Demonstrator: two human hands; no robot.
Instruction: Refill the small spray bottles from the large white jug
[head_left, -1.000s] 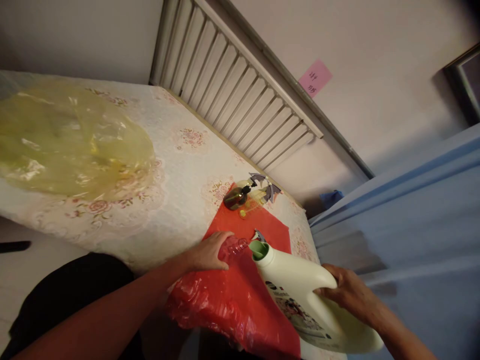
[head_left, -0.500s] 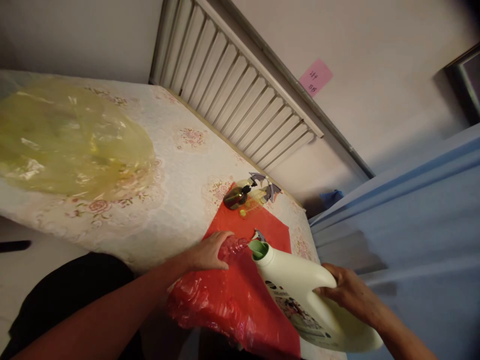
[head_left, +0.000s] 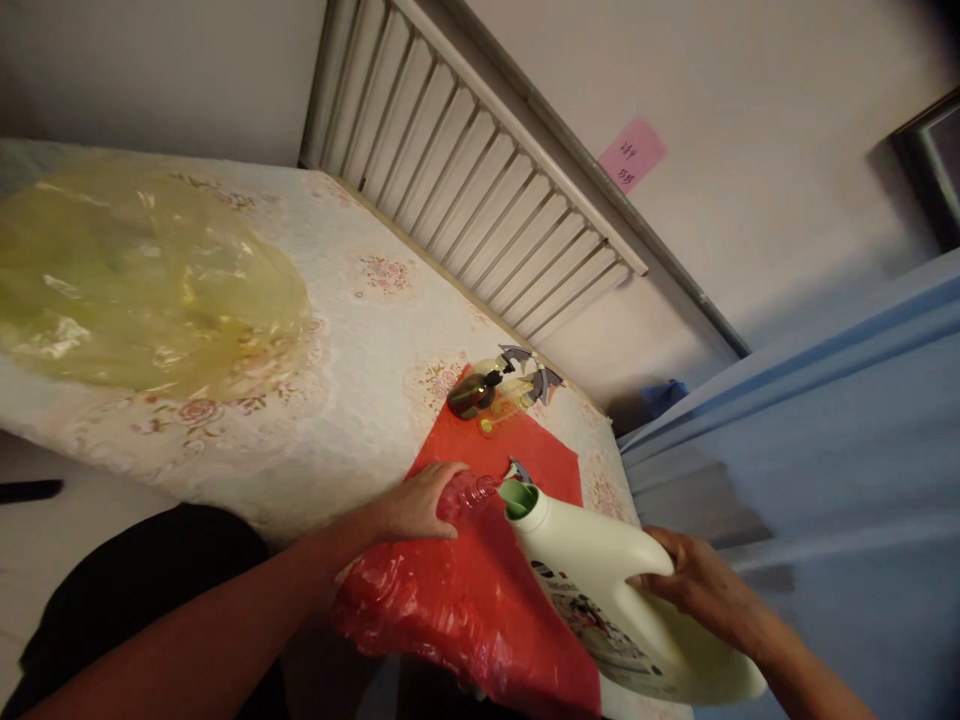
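My left hand [head_left: 424, 505] is wrapped around a small clear plastic bottle [head_left: 471, 494], which looks pink over the red sheet beneath it. By its handle, my right hand [head_left: 694, 578] grips a large pale-green jug [head_left: 600, 580], tilted with its mouth toward the bottle. The jug's green spout [head_left: 517, 496] meets the bottle's neck or sits just at it; whether liquid flows I cannot tell. Behind the spout lies a grey spray trigger head [head_left: 517, 470]. Farther back are a dark spray bottle [head_left: 472, 395] and a clear spray bottle [head_left: 517, 400], both with grey triggers.
Red plastic sheeting [head_left: 457, 590] covers part of the flowered tablecloth [head_left: 352, 350], crumpled at the near edge. A puffed yellow plastic bag [head_left: 150, 290] occupies the left. Along the wall runs a white radiator [head_left: 480, 170]; a blue curtain [head_left: 862, 420] hangs at the right.
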